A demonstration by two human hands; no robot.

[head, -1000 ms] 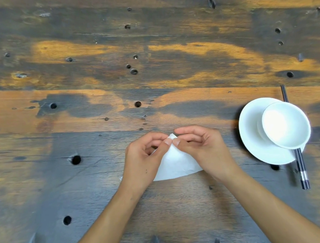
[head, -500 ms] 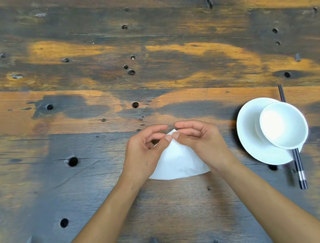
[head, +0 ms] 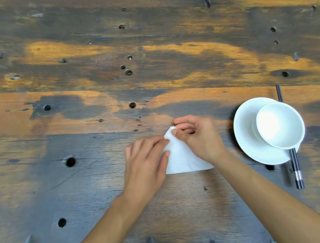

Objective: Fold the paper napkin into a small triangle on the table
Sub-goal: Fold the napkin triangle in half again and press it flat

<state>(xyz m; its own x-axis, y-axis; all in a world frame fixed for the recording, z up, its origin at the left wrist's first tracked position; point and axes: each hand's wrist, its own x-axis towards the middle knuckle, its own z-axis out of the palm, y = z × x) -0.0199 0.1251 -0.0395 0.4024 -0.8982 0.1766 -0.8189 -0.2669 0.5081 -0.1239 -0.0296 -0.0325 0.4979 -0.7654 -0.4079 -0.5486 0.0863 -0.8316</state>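
Note:
A white paper napkin lies on the dark wooden table as a triangle with its tip pointing away from me. My right hand pinches the tip between thumb and fingers. My left hand rests flat, fingers apart, on the napkin's left edge and hides that side. The napkin's right corner and bottom edge show between my wrists.
A white bowl sits on a white saucer to the right of my right hand. Dark chopsticks lie under the saucer. The tabletop has several round holes, such as one hole on the left.
My left hand has let go of the napkin's tip, opened and slid down onto its left edge. My right hand still holds the tip.

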